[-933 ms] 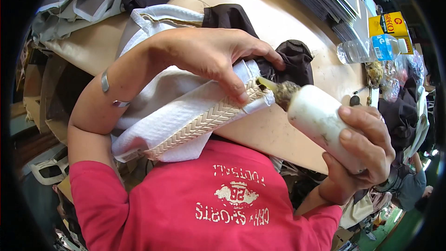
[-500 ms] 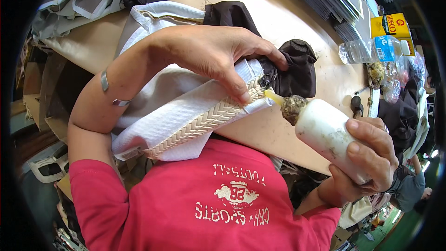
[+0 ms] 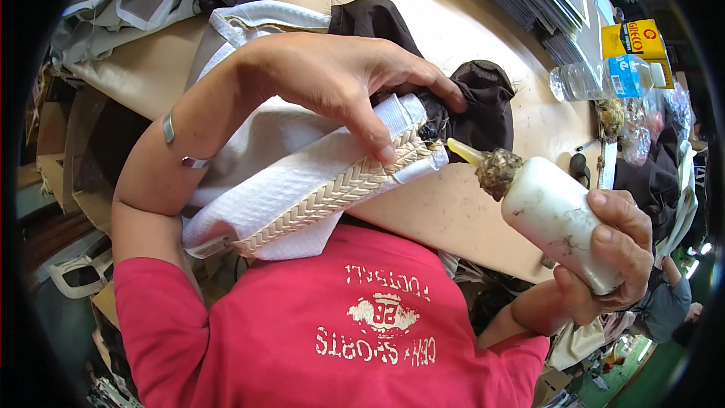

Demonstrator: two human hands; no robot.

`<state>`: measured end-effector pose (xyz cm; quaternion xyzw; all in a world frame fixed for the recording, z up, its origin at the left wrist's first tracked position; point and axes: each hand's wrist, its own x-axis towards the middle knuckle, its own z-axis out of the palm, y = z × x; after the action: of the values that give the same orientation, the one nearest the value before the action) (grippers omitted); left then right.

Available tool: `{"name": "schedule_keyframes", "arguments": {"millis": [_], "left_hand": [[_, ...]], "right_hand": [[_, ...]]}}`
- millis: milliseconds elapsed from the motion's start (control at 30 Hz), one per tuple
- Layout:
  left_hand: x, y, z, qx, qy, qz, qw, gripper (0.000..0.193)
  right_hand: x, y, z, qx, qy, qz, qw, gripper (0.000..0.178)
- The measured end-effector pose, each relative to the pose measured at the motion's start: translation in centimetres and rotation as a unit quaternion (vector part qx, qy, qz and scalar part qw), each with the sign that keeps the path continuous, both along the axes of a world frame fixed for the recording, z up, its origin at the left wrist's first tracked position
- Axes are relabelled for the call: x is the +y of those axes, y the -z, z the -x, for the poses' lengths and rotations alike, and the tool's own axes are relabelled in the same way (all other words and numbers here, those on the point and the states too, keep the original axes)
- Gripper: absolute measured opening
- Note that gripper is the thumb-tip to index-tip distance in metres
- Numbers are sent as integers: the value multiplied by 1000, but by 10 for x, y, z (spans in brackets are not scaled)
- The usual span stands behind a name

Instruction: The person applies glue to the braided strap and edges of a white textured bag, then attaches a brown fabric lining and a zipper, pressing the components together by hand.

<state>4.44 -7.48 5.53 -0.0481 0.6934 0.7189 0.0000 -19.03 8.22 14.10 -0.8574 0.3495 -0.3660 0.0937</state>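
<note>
My left hand, with a metal cuff on its forearm, grips a white fabric piece that looks like part of a bag. A cream braided trim runs along it, with my thumb pressed on the trim near its end. Dark lining cloth bunches beyond my fingertips. In my right hand is a stained white squeeze bottle, tilted toward the trim. Its yellowish nozzle, with a crusted brown lump at the base, points at the trim's end but stands slightly apart from it.
Stacked dark flat panels lie at the table's far right. Near them are a yellow box and a clear plastic bottle on its side. Grey and white cloth pieces are heaped at far left. Another person is at the right edge.
My right hand has drawn the squeeze bottle back to the right, so its nozzle has come away from the trim's end. My left hand and the fabric have barely shifted.
</note>
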Motion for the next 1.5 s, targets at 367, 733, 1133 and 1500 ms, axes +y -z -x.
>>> {"name": "schedule_keyframes", "arguments": {"millis": [367,733,1133,1500], "left_hand": [[-5,-2,-2,-37,15,-49,998,70],[0,-5,-5,-35,-39,-92,994,69],[-2,-5,-1,-32,-17,-70,997,67],[-2,-5,-2,-30,-24,-28,999,64]], "right_hand": [[-2,17,-21,-50,12,13,999,42],[3,17,-19,-76,59,20,995,41],[-9,17,-17,-61,-5,30,998,41],[5,18,-19,-79,75,30,994,43]]}}
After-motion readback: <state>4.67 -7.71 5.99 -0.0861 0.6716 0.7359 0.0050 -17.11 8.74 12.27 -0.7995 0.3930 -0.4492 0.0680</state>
